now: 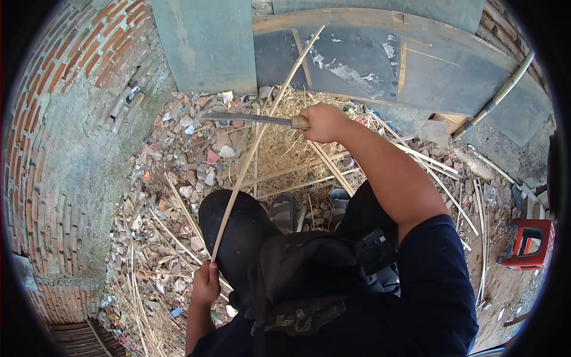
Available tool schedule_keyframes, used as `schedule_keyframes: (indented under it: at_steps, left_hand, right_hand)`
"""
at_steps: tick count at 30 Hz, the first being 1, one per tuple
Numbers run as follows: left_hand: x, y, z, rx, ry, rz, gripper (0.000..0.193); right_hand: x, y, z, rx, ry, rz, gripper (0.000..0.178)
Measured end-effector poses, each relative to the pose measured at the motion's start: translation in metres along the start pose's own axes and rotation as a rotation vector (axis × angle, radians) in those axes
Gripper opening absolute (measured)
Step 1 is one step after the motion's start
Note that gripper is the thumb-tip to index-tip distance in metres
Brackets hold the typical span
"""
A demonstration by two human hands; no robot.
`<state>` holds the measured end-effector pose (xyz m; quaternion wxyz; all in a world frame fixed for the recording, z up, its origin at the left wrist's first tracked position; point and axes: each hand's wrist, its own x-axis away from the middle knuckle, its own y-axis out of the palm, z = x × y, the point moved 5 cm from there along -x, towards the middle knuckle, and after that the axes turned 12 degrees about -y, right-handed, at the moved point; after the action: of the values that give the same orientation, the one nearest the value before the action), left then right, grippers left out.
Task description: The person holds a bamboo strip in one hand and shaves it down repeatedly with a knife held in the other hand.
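Work in progress on 1 pale strip [254, 149], as seen from beside the seated person. The strip is in hand, long and in 1 piece, with a knife [244, 117] crossing it; the stage is probably midway for this piece. A heap of straw-coloured shavings [285, 150] on the ground ahead of the 2 sandals [282, 212] suggests that a good deal of cutting is done, and loose strips [425, 159] lie on both sides; which of those are finished and which are left, I cannot tell. The strip is held in front of the person, passing above the left knee [253, 223], and whether it rests there is unclear. Its long axis runs obliquely, from the near end at lower left to the far end at upper right, which points away from the body toward a dark panel [363, 59]; contact with that panel cannot be judged. The left hand [205, 284] has its thumb and fingers clamped together on the near end. The right hand [326, 123] has its fingers wrapped around the knife's wooden handle, the blade pointing left, nearly level across the strip's upper half; whether its edge touches the strip I cannot tell. A brick wall [38, 190] stands at left, and a red stool [542, 245] at right.
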<state>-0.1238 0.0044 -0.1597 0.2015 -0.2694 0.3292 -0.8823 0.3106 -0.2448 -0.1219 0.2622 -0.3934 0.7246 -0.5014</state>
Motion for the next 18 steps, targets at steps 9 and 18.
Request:
schedule_keyframes:
  at_steps: [9, 18]
  left_hand:
    - [-0.002, 0.001, 0.004, -0.015, 0.036, -0.017, 0.052]
    - [-0.002, -0.008, 0.002, -0.059, 0.022, -0.044, 0.051]
  right_hand:
    - [0.004, 0.004, -0.051, -0.084, -0.246, -0.147, 0.020]
    - [0.011, -0.005, 0.031, -0.156, 0.088, 0.143, 0.024]
